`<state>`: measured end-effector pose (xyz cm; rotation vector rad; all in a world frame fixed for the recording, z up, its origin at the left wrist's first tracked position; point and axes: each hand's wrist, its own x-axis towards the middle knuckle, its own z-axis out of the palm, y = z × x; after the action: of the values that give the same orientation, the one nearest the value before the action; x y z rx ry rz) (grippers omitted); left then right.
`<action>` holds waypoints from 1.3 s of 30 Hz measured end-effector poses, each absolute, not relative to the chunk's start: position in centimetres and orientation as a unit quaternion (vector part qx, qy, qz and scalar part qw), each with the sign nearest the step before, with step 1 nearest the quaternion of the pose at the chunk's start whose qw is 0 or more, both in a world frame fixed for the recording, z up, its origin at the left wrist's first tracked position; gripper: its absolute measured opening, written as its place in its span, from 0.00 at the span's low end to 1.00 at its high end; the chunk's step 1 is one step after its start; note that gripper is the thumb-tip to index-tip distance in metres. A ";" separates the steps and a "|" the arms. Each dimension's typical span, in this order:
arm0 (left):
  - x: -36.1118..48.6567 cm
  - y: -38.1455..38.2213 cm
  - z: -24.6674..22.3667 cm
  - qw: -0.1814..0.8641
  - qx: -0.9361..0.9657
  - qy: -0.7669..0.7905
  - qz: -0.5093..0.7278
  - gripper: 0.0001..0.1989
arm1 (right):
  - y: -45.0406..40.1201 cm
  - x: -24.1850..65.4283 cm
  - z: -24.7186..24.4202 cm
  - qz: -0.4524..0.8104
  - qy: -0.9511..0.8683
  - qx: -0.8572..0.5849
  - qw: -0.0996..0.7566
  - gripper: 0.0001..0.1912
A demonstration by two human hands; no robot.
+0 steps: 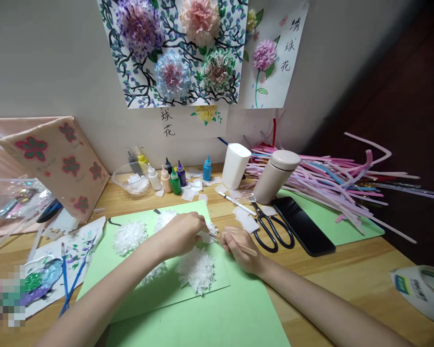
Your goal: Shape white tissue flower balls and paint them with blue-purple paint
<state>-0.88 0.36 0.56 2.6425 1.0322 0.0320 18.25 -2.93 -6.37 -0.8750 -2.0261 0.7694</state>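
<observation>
Scissors crowd right hand; forearm borders bare table.

soft light; shadowed green paper; upper right dark; edges stretched; lower-left pixelated

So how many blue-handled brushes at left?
2: one brush near-vertical in view on the stained paper, the other brush slanting across it from the right.
</observation>
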 end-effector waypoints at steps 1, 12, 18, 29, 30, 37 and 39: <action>-0.9 0.4 0.7 0.155 0.919 0.361 0.013 0.14 | -2.9 18.2 -6.3 0.302 -0.798 -0.346 0.389 0.21; -3.3 2.2 0.3 0.083 0.848 0.520 -0.053 0.11 | -2.6 18.2 -6.6 0.305 -0.805 -0.376 0.343 0.22; -2.6 2.5 -0.3 0.056 0.859 0.504 -0.064 0.06 | -2.6 17.9 -6.5 0.349 -0.769 -0.396 0.360 0.21; -1.9 2.1 -1.3 0.034 0.881 0.469 -0.051 0.09 | -3.2 18.0 -6.3 0.326 -0.769 -0.369 0.407 0.22; -1.9 2.0 -1.4 0.037 0.881 0.469 -0.048 0.10 | -3.2 18.1 -6.2 0.326 -0.769 -0.367 0.408 0.22; -1.4 1.5 -1.2 0.027 0.881 0.467 -0.070 0.11 | -3.1 18.0 -6.6 0.323 -0.776 -0.385 0.381 0.22; -1.2 1.4 -1.0 0.022 0.881 0.467 -0.078 0.12 | -3.0 18.0 -6.6 0.325 -0.776 -0.389 0.375 0.22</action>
<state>-1.22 1.39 -0.98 2.7286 1.4470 -0.2410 18.01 -2.98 -6.65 -0.9946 -1.9870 0.8317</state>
